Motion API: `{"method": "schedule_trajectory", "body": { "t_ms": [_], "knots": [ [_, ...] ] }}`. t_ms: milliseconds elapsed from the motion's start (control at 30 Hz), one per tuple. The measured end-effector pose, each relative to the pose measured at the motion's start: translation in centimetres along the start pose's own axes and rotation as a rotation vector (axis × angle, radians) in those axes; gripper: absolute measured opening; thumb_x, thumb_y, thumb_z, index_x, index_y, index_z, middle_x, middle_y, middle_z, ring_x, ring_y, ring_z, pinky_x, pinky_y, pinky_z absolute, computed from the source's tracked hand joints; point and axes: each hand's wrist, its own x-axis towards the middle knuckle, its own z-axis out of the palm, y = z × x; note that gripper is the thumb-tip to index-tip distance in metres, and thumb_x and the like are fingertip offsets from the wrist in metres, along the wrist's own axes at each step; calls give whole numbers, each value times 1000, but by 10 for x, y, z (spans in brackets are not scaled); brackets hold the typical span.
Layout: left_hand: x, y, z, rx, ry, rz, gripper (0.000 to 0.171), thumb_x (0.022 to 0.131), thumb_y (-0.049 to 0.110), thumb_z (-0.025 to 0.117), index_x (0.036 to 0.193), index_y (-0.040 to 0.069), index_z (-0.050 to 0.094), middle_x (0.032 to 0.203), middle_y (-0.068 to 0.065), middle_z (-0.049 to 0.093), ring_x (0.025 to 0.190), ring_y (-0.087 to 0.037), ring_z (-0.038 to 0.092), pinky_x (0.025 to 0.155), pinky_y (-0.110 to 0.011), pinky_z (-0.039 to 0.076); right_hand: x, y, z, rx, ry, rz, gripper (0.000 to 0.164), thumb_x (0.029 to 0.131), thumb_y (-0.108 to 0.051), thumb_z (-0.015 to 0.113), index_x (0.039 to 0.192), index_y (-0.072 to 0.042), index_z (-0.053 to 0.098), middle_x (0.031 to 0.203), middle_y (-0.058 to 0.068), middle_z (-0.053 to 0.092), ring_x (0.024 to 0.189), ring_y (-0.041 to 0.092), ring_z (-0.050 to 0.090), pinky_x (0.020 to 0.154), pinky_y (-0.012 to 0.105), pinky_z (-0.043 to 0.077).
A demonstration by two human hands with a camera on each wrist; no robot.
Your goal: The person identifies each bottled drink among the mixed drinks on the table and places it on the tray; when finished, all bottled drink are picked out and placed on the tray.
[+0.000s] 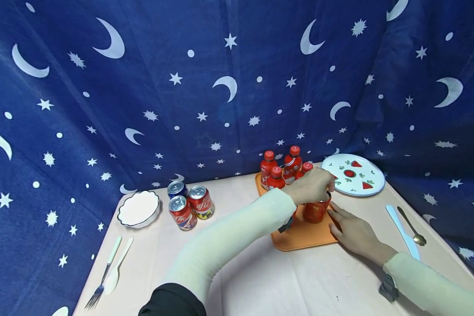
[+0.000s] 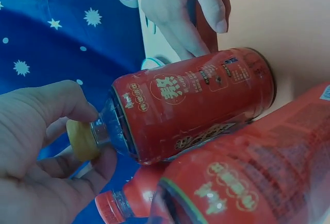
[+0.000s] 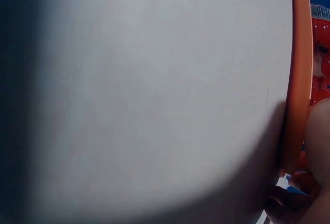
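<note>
My left hand (image 1: pixel 311 186) pinches the yellow cap (image 2: pixel 83 140) of a red-labelled drink bottle (image 2: pixel 193 105). In the head view this bottle (image 1: pixel 315 211) appears upright at the right side of an orange tray (image 1: pixel 306 235). Beside it on the tray stand several red-capped bottles (image 1: pixel 292 164), partly hidden by the left hand and forearm. My right hand (image 1: pixel 355 232) grips the tray's right edge, its thumb over the tray and its fingers along the rim. In the right wrist view, the tray's rim (image 3: pixel 300 80) runs up to this hand (image 3: pixel 314 157).
Left of the tray stand three drink cans (image 1: pixel 183 213) and a white scalloped bowl (image 1: pixel 139 210). A fork (image 1: pixel 103 278) and a white spoon (image 1: pixel 112 281) lie at the front left. To the right are a watermelon-patterned plate (image 1: pixel 351 175), a pale blue knife (image 1: pixel 403 230) and a gold spoon (image 1: pixel 412 226).
</note>
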Motion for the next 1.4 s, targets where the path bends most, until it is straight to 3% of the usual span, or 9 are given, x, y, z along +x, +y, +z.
{"method": "schedule_trajectory", "body": {
  "t_ms": [267, 500, 600, 733, 933, 1167, 1300, 1400],
  "knots": [
    [-4, -1, 0, 13, 4, -3, 19, 77, 16, 70, 96, 17, 70, 88, 11, 63, 79, -2, 54, 67, -11, 44, 1, -1, 0, -11, -3, -10, 50, 86, -30, 55, 126, 0, 54, 139, 16, 41, 115, 35, 50, 71, 48, 49],
    [-7, -1, -3, 27, 5, -15, 32, 79, 20, 67, 111, 17, 66, 82, 10, 61, 78, -3, 52, 67, -11, 43, 4, 1, 2, -13, 18, -23, 50, 85, -30, 57, 125, -1, 55, 137, 16, 43, 111, 36, 52, 69, 48, 50],
    [-14, -3, -9, 22, 31, -39, 37, 80, 24, 67, 117, 18, 62, 91, 9, 60, 83, -3, 48, 70, -11, 40, 8, 2, 5, 2, 4, -29, 50, 85, -31, 56, 125, -1, 54, 138, 17, 42, 113, 36, 51, 72, 49, 49],
    [-32, -7, -17, -20, 107, -26, 33, 83, 24, 63, 115, 17, 63, 102, 7, 59, 93, -3, 47, 70, -10, 38, 12, 4, 7, 34, -30, -32, 51, 86, -31, 56, 127, -1, 53, 139, 17, 40, 116, 36, 49, 79, 51, 46],
    [-67, -17, -30, -91, 214, -4, 23, 84, 17, 58, 105, 13, 67, 99, 7, 60, 86, -4, 49, 62, -10, 39, 17, 13, 0, 139, -92, -27, 51, 85, -25, 60, 126, 3, 51, 139, 21, 38, 120, 41, 43, 90, 55, 39],
    [-111, -45, -36, -33, 284, 5, 18, 83, 18, 59, 97, 14, 69, 93, 8, 62, 74, -4, 49, 63, -12, 39, 16, 25, -12, 257, -152, 25, 44, 85, -22, 61, 119, 4, 56, 129, 26, 47, 116, 45, 44, 91, 57, 36],
    [-135, -65, -39, 20, 332, 17, 13, 82, 17, 59, 91, 16, 68, 89, 8, 61, 74, -5, 51, 65, -15, 41, 20, 37, -30, 315, -104, 52, 32, 87, -17, 59, 110, 5, 62, 116, 26, 56, 102, 41, 57, 80, 50, 47],
    [-152, -77, -41, 56, 342, 11, 13, 82, 19, 60, 91, 17, 68, 87, 9, 60, 74, -4, 52, 66, -17, 43, 24, 47, -48, 336, 0, 38, 25, 86, -15, 61, 104, 3, 65, 105, 22, 63, 87, 31, 65, 67, 40, 53]
  ]
}}
